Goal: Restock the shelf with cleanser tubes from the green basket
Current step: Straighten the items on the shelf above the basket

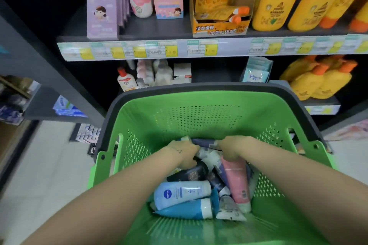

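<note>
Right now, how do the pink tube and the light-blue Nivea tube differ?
The pink plastic tube shows faint print; the light-blue Nivea tube bears a dark round logo. The pink tube points away from the camera; the Nivea tube lies crosswise. The pink tube's far end meets the right hand; no hand touches the Nivea tube. Both lie in the green plastic basket.

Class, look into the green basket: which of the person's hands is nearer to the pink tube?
Right. The right hand is at the upper end of the pink tube; the left hand is farther away, off to the tube's left.
</note>
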A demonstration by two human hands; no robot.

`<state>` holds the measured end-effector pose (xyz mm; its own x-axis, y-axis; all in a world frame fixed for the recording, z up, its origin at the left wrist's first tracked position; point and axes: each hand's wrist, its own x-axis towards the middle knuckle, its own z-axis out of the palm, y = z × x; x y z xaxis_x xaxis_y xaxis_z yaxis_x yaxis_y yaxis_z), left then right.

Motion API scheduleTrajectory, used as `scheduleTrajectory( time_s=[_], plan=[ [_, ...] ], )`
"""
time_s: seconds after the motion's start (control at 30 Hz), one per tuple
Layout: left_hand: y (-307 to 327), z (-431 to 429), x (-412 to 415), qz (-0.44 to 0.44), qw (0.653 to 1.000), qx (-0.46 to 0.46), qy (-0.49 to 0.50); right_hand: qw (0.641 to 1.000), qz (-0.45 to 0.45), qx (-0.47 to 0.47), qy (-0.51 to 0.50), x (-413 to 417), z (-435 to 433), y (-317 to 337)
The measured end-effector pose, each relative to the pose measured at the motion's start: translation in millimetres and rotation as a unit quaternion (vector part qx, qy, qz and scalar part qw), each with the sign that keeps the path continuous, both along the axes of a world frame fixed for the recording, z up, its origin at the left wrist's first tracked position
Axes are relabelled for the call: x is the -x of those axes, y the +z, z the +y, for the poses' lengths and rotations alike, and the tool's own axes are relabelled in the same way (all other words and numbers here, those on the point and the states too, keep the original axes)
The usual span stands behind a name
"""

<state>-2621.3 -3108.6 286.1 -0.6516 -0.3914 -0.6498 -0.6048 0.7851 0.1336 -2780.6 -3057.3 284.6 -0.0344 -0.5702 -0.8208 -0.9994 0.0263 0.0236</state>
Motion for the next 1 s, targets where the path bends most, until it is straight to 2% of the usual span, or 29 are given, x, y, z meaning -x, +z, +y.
scheduleTrajectory(
  time_s=[0.13, 0.3, 0.43, 0.67, 0.83, 1.0],
  plan=[
    [1, 3, 2, -0.015, 1.000, -0.013, -0.016, 0.998, 0.028, -0.054, -0.001, 7, 6, -12],
    [3, 3, 0, -0.011, 1.000, -0.027, -0.009, 0.999, 0.038, -0.030, -0.007, 12, 9, -17],
    [2, 2, 0, 0.013, 0.996, -0.073, 0.040, 0.999, 0.033, -0.024, -0.008, 11, 6, -9],
    [6, 1, 3, 0.056, 0.984, -0.134, 0.104, 0.986, 0.000, -0.147, -0.077, 4, -2, 23],
    [23, 2, 13, 0.098, 0.974, -0.153, 0.134, 0.981, -0.054, -0.114, -0.150, 0, -15, 56],
    [37, 3, 13, 0.195, 0.957, -0.151, 0.152, 0.957, -0.138, -0.012, -0.253, -3, -23, 91]
  ],
)
